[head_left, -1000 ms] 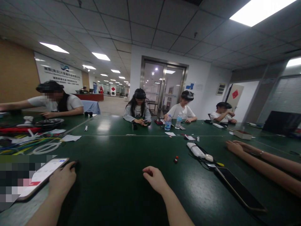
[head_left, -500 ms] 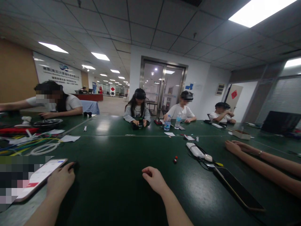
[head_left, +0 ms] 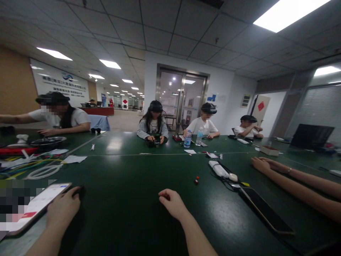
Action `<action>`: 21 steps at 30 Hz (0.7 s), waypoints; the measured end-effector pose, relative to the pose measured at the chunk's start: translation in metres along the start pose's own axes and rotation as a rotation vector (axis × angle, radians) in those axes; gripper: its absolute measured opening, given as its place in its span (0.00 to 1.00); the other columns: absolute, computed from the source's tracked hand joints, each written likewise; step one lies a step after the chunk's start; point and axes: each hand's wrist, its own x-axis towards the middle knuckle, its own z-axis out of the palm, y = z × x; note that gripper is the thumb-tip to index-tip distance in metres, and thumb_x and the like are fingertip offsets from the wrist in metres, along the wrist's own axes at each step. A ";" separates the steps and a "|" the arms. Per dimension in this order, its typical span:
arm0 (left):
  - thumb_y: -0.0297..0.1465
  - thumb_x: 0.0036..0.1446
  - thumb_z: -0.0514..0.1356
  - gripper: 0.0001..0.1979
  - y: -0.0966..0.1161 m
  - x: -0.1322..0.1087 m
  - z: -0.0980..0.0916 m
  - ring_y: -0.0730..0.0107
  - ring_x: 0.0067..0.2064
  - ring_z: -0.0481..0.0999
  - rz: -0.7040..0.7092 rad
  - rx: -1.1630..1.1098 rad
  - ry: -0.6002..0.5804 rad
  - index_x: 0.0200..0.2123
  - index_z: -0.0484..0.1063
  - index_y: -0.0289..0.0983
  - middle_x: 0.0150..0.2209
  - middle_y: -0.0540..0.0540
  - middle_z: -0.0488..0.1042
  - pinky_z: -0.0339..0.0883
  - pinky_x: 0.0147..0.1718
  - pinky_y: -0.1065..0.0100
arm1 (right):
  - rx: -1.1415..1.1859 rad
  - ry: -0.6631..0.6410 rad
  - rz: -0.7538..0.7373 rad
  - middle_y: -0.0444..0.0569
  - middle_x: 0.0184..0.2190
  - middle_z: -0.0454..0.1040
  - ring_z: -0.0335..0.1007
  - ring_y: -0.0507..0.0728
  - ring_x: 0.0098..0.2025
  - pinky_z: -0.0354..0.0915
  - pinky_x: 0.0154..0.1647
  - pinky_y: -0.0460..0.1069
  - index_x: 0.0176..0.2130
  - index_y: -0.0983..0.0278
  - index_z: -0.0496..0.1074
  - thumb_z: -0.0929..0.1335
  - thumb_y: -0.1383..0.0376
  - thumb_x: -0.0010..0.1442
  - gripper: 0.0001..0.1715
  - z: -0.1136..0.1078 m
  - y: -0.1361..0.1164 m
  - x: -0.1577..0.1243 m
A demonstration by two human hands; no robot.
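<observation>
Your left hand [head_left: 63,208] stays curled beside the lit phone [head_left: 42,203], apparently touching its right edge, while the view has swung slightly right over the last second. Your right hand [head_left: 172,203] keeps its place, loosely half-curled, with nothing seen in it. Neither hand has taken up anything new, so your work at the phone stands where it was. Whether the left fingers grip the dark thing at their tips, you cannot tell in this dim light.

Beyond your right hand, to its right, a small red-and-black object [head_left: 196,180] sits on the green table [head_left: 125,217]; farther right lie a white power strip [head_left: 218,168] and a dark tablet [head_left: 265,209], with a co-worker's forearms [head_left: 295,183] past them. Cables [head_left: 45,171] coil beyond your left hand. Straight ahead, a seated person [head_left: 152,127] now handles a black device before glass doors [head_left: 183,96].
</observation>
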 end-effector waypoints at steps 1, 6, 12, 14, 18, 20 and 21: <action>0.36 0.55 0.43 0.23 0.001 -0.001 -0.002 0.49 0.50 0.65 -0.010 0.028 -0.035 0.51 0.63 0.34 0.50 0.36 0.66 0.60 0.45 0.57 | 0.002 0.000 -0.001 0.44 0.39 0.69 0.66 0.54 0.41 0.62 0.41 0.49 0.42 0.58 0.68 0.64 0.62 0.53 0.14 0.000 0.000 0.000; 0.35 0.57 0.40 0.24 0.007 -0.005 -0.006 0.49 0.52 0.64 -0.034 0.090 -0.092 0.53 0.60 0.34 0.54 0.35 0.61 0.59 0.45 0.58 | 0.011 -0.008 -0.006 0.44 0.38 0.69 0.66 0.54 0.40 0.62 0.39 0.49 0.42 0.58 0.68 0.63 0.61 0.53 0.15 0.001 0.003 0.001; 0.35 0.57 0.41 0.24 0.006 -0.002 -0.007 0.49 0.50 0.65 -0.035 0.087 -0.116 0.54 0.60 0.35 0.53 0.36 0.62 0.62 0.43 0.58 | 0.000 0.010 -0.015 0.44 0.37 0.69 0.66 0.54 0.39 0.62 0.38 0.49 0.41 0.58 0.69 0.64 0.61 0.53 0.14 0.004 0.009 0.006; 0.35 0.57 0.41 0.23 0.016 -0.008 -0.003 0.50 0.49 0.67 0.015 0.062 -0.143 0.54 0.60 0.36 0.52 0.37 0.63 0.62 0.43 0.57 | 0.003 0.009 -0.023 0.44 0.37 0.69 0.66 0.54 0.39 0.62 0.38 0.49 0.41 0.58 0.69 0.64 0.61 0.53 0.14 0.004 0.008 0.005; 0.34 0.55 0.46 0.20 0.060 -0.042 0.019 0.59 0.50 0.66 0.476 -0.167 -0.283 0.50 0.65 0.38 0.52 0.42 0.64 0.57 0.51 0.60 | -0.017 0.046 -0.027 0.44 0.39 0.67 0.65 0.54 0.39 0.62 0.37 0.49 0.45 0.57 0.67 0.64 0.61 0.53 0.18 0.004 -0.003 -0.002; 0.35 0.53 0.49 0.20 0.085 -0.066 0.033 0.63 0.54 0.63 0.739 -0.351 -0.429 0.50 0.65 0.43 0.53 0.48 0.64 0.53 0.54 0.62 | -0.064 0.039 -0.079 0.44 0.43 0.64 0.64 0.54 0.40 0.62 0.38 0.49 0.46 0.55 0.66 0.67 0.61 0.49 0.22 0.005 -0.011 -0.007; 0.34 0.52 0.51 0.22 0.096 -0.077 0.039 0.64 0.54 0.61 0.770 -0.425 -0.490 0.53 0.61 0.44 0.53 0.49 0.63 0.52 0.55 0.62 | -0.088 0.011 -0.113 0.44 0.44 0.63 0.63 0.54 0.41 0.61 0.39 0.49 0.46 0.54 0.66 0.68 0.61 0.47 0.24 0.006 -0.015 -0.008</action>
